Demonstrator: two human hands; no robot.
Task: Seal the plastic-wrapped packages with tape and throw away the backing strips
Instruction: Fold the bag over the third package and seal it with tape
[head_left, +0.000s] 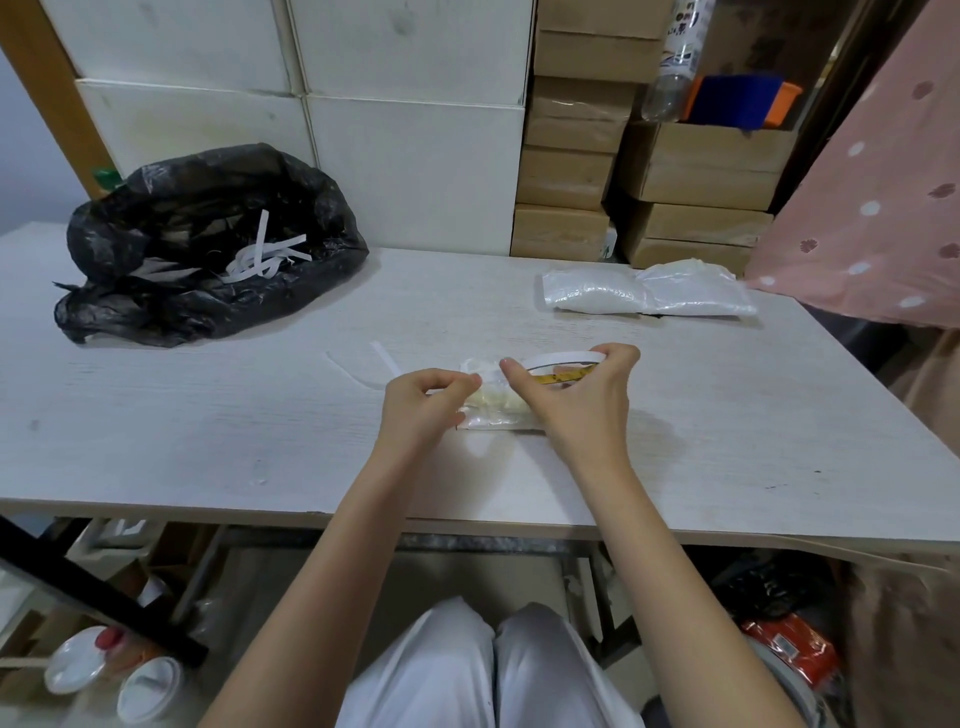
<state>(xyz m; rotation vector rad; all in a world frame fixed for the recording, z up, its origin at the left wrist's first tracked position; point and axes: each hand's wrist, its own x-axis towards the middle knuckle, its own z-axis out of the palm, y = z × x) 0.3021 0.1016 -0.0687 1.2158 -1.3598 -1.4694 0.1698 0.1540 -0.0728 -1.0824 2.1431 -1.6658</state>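
Note:
A small plastic-wrapped package (493, 402) with pale yellow contents lies on the white table (260, 415), mostly under my hands. My right hand (576, 400) grips a white tape roll (563, 358) with a yellow inner ring, held over the package's right end. My left hand (426, 400) pinches the tape end at the package's left side; the tape between the hands is hard to see. A white backing strip (385, 358) lies loose on the table just beyond my left hand.
An open black rubbish bag (208, 244) holding several white strips sits at the back left. Two white plastic-wrapped packages (649, 293) lie at the back right. White and brown boxes are stacked behind the table; a pink cloth hangs at the right.

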